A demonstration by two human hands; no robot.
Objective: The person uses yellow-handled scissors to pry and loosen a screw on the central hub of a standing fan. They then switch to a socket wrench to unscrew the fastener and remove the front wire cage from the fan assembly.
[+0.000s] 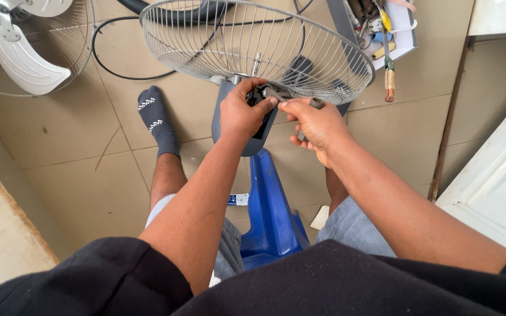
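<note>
Head view, left hand: the left hand is gripping the grey fan body from the top, fingers curling over its upper edge, thumb pressing near the dark opening.
Head view, right hand: the right hand is clenching around a dark tool, its grey handle end poking out past the knuckles, its tip reaching into the dark opening beside the left fingertips.
Fan body: it is standing right in front of the person, between the knees, just under the wire grille, which is tilting out over both hands.
Blue stand: the blue stand is running down from the grey body between the person's legs.
Left foot: a dark sock is resting flat on the tiled floor, left of the fan.
Around: a second fan with white blades is lying top left; a black cable is looping over the tiles; a tray of tools is sitting top right, just behind the grille.
</note>
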